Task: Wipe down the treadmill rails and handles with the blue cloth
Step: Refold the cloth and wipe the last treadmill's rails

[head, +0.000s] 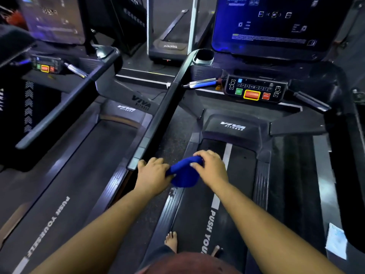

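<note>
A bunched blue cloth (183, 173) hangs between both hands above the treadmill belt. My left hand (152, 175) grips its left end, just past the near tip of the long dark left handrail (158, 119). My right hand (211, 167) pinches the cloth's upper right part from above. The rail runs up and away to the console, where a short silver and blue grip handle (201, 83) sticks out. A matching dark grip handle (312, 101) shows on the right, next to the thick right rail (343, 147).
The control panel (255, 90) with green, orange and red buttons sits under a lit screen (272, 22). A second treadmill (65, 155) stands close on the left with its own handrail (59, 113). My bare feet (171, 241) stand on the belt. A pale paper (335, 240) lies at right.
</note>
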`<state>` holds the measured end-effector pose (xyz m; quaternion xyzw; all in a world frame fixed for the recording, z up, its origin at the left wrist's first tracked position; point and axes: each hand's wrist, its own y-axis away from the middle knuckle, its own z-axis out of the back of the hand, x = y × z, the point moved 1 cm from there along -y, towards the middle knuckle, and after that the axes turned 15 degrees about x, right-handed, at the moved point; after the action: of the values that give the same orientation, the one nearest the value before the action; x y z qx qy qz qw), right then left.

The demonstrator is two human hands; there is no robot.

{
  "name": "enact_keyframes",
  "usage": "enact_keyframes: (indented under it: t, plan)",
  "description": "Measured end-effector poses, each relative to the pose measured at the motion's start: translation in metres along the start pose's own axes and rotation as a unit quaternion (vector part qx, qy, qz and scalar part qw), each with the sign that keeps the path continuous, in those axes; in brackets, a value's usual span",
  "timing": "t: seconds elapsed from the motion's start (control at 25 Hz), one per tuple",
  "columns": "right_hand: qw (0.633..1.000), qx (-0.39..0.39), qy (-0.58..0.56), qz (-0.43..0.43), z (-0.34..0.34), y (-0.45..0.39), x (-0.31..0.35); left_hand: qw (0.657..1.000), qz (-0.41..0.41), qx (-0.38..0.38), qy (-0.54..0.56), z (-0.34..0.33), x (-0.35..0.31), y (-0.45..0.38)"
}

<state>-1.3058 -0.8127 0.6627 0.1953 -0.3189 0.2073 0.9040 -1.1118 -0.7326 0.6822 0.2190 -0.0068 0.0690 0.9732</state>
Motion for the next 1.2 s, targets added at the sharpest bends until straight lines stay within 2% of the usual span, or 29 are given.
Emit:
enact_keyframes:
  t: [0.04,0.12,0.16,0.2,0.24,0.28,0.32,0.36,0.4,0.48,0.56,0.68,0.8,0.88,0.96,1.08,1.2]
  plan:
    - [0.998,-0.051,-0.036,-0.03,-0.009,-0.007,0.001,0.999,-0.014,-0.004,0.051,-0.002,0.008,-0.003]
    - [0.97,-0.08,-0.192,-0.129,-0.044,-0.021,0.012,0.97,-0.015,-0.007,0.242,-0.004,0.025,-0.008]
    - [0.934,-0.052,-0.299,-0.189,-0.07,-0.033,0.024,0.944,-0.004,-0.002,0.331,-0.006,0.039,-0.016]
    - [0.882,-0.011,-0.407,-0.235,-0.095,-0.044,0.036,0.923,0.005,-0.003,0.385,-0.009,0.051,-0.021]
    - [0.828,0.025,-0.5,-0.252,-0.115,-0.056,0.05,0.919,0.005,-0.001,0.395,-0.013,0.062,-0.025]
    - [0.781,0.053,-0.572,-0.247,-0.133,-0.072,0.064,0.929,0.002,0.009,0.371,-0.015,0.074,-0.029]
    - [0.756,0.068,-0.61,-0.229,-0.148,-0.089,0.08,0.945,-0.003,0.006,0.327,-0.019,0.088,-0.033]
    - [0.756,0.068,-0.615,-0.213,-0.16,-0.105,0.095,0.954,0.0,-0.012,0.298,-0.022,0.103,-0.035]
    - [0.775,0.053,-0.596,-0.201,-0.17,-0.114,0.11,0.949,0.012,-0.052,0.312,-0.022,0.115,-0.032]
    - [0.829,-0.002,-0.522,-0.201,-0.201,-0.124,0.132,0.902,0.044,-0.121,0.412,-0.026,0.146,-0.032]
    - [0.868,-0.026,-0.458,-0.19,-0.22,-0.14,0.134,0.87,0.027,-0.117,0.479,-0.03,0.169,-0.047]
    - [0.868,-0.08,-0.46,-0.169,-0.187,-0.193,0.116,0.873,-0.038,-0.049,0.484,-0.03,0.166,-0.086]
    - [0.865,-0.087,-0.481,-0.115,-0.175,-0.202,0.106,0.854,-0.043,0.008,0.519,-0.025,0.144,-0.125]
    - [0.855,-0.068,-0.511,-0.061,-0.199,-0.167,0.11,0.83,-0.038,0.007,0.556,-0.02,0.138,-0.145]
    - [0.868,-0.066,-0.491,-0.035,-0.223,-0.149,0.11,0.823,-0.052,0.0,0.566,-0.009,0.135,-0.162]
    - [0.871,-0.109,-0.474,-0.071,-0.195,-0.214,0.095,0.818,-0.063,-0.014,0.572,0.009,0.13,-0.189]
    - [0.882,-0.122,-0.448,-0.075,-0.121,-0.303,0.079,0.833,-0.066,-0.021,0.549,0.029,0.121,-0.224]
